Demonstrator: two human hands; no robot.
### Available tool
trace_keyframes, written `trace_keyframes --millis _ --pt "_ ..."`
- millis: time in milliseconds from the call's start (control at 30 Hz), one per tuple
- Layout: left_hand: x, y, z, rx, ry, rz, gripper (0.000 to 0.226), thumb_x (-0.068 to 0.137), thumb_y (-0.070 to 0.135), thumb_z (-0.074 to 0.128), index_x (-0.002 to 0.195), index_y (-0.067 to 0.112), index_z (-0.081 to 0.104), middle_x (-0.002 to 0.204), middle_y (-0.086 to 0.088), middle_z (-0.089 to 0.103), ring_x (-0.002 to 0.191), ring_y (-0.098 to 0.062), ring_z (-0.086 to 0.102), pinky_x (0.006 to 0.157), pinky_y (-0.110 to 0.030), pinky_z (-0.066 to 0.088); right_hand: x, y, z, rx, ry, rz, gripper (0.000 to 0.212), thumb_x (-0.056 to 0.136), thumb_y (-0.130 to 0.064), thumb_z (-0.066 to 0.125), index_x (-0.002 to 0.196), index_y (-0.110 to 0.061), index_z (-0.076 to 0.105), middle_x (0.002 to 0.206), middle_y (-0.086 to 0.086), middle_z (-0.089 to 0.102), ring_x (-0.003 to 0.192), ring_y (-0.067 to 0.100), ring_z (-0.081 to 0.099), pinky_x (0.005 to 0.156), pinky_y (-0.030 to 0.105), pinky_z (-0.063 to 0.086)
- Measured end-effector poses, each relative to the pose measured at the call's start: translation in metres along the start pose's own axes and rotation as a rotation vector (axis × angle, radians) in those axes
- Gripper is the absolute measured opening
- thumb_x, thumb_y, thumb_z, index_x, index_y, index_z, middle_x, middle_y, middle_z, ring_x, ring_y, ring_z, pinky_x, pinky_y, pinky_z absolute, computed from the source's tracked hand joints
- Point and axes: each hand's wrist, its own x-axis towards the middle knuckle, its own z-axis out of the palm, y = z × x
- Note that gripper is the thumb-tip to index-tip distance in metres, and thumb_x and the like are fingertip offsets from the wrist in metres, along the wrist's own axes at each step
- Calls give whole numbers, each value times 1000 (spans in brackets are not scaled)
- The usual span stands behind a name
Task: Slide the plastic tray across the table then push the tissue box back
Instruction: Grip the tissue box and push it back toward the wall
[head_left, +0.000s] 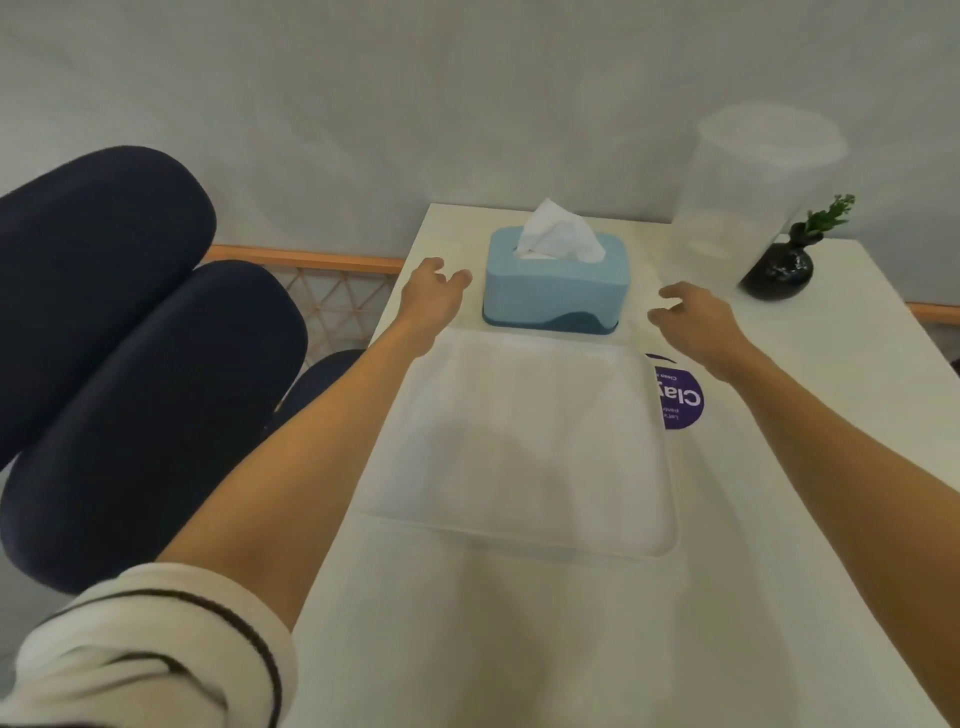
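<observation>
A clear plastic tray (524, 447) lies flat in the middle of the white table (519, 649), its far edge close to a blue tissue box (556, 283). A white tissue sticks up from the box's top slot. My left hand (434, 291) hovers just left of the box, fingers spread, a small gap between fingertips and box. My right hand (693, 319) hovers to the right of the box, fingers apart, farther from it. Neither hand holds anything. Both forearms reach over the tray's sides.
A tall translucent plastic container (748, 197) stands at the back right, with a small black vase (779, 270) holding a green sprig beside it. A purple round sticker (678, 397) lies right of the tray. Dark blue chair cushions (130, 332) sit left of the table.
</observation>
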Motion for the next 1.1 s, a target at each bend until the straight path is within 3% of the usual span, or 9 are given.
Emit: trace_keyframes --millis 133,233,367,533,700,833,967,1033,1100 --pt "13 7 29 20 -5 -56 63 98 40 47 151 15 24 156 -7 32 140 -29 36 111 -42 33 21 -8 14 159 -111 11 58 93 -31 47 145 -11 32 141 15 49 121 33 52 105 48 43" --pt "22 6 43 65 -19 -73 60 100 38 43 151 14 23 156 -6 30 140 -27 34 110 -40 34 35 -14 28 257 -113 34 56 96 -32 41 146 -10 29 147 14 42 125 32 48 103 46 45" --pt "32 -1 50 87 -63 -70 54 100 37 42 147 12 34 147 -8 43 127 -28 46 102 -41 44 46 -19 46 325 -37 48 42 92 -23 43 129 -5 49 127 15 57 94 25 52 69 29 45" --pt "58 -14 40 48 -51 -61 41 98 35 45 133 12 48 126 -5 54 109 -23 49 99 -43 48 55 -33 65 383 -24 49 43 94 -30 46 129 -5 48 109 7 53 92 21 49 56 20 36" --pt "95 -28 10 -11 -31 -58 40 98 36 47 132 15 49 116 2 51 109 -19 49 104 -44 46 72 -59 95 411 1 50 42 97 -37 39 122 -3 45 106 3 49 91 21 49 55 19 37" --pt "130 -26 -9 -99 8 -101 48 91 51 55 120 13 51 111 2 54 101 -18 53 87 -38 47 98 -88 119 421 19 52 32 96 -34 40 111 -5 42 106 8 52 90 23 52 57 26 39" --pt "164 -21 -16 -85 33 -119 47 87 52 60 110 14 46 98 3 52 94 -17 50 86 -39 49 126 -112 132 451 18 100 22 96 -29 38 106 -9 37 103 6 49 73 13 49 50 22 37" --pt "178 -20 -16 -90 23 -116 47 87 51 60 113 14 47 107 -1 53 99 -20 51 91 -43 51 138 -121 137 463 39 101 29 96 -28 38 118 -9 39 106 6 49 71 8 48 54 23 45" --pt "189 -17 -14 -71 12 -94 49 88 52 58 116 14 49 112 -2 54 102 -22 53 94 -47 54 147 -127 139 462 54 62 43 97 -28 36 138 -16 33 113 3 49 87 17 54 72 34 56"
